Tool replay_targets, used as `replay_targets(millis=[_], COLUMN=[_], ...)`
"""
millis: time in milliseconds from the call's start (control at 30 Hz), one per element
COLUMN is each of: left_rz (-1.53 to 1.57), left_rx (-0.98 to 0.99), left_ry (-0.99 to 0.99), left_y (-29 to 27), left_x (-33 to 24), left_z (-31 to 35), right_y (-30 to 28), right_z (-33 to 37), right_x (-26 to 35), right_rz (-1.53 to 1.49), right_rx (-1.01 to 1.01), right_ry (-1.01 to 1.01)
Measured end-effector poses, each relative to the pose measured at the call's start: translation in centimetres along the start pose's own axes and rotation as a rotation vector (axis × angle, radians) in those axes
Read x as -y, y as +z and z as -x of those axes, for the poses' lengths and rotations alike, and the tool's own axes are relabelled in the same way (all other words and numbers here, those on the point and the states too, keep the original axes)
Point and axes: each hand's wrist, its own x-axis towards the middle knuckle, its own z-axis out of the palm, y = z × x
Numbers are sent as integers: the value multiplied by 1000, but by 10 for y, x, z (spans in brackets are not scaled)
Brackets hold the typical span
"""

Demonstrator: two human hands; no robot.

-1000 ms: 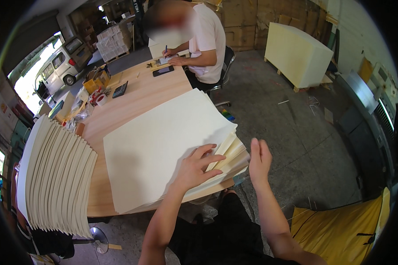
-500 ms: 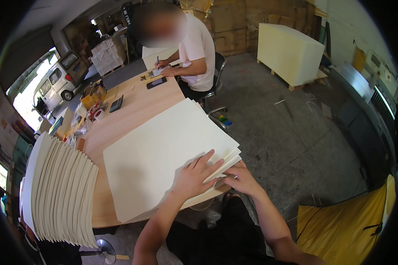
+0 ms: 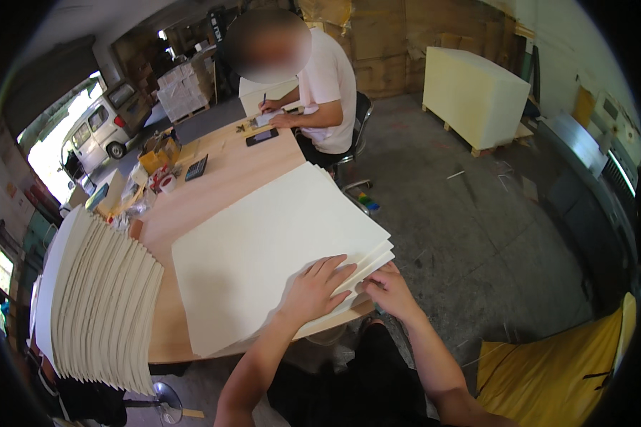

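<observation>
Pressing hands [image 3: 349, 288] flat on paper stack [image 3: 263, 249] lying diagonally.

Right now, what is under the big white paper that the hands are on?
Under the top sheet lie more cream sheets, their edges showing at the corner by the right hand. The left hand presses flat on top. The wooden table carries the stack; how many sheets is hidden.

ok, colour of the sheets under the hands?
Cream, plain, no pattern: the sheets under the left hand, head view.
</observation>
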Motion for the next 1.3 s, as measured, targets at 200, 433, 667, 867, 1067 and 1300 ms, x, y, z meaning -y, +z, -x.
replay_targets(millis=[200, 433, 667, 867, 1067, 1300], left_rz=[108, 235, 437, 412, 401, 460], left_rx=[-89, -105, -199, -139, -120, -92], left_ry=[-86, -207, -180, -188, -180, -194], left_y=[0, 0, 6, 10, -3, 2], left_x=[-2, 0, 6, 11, 3, 9], left_z=[1, 1, 1, 4, 0, 1], right_y=[-33, -52, -15, -15, -21, -25], right_z=[16, -11, -39, -42, -42, -41], right_x=[9, 37, 49, 50, 44, 41], right_rz=[425, 257, -674, -568, -868, -873], right_rx=[-273, -100, -269, -208, -175, -120], right_ry=[223, 211, 313, 399, 399, 387])
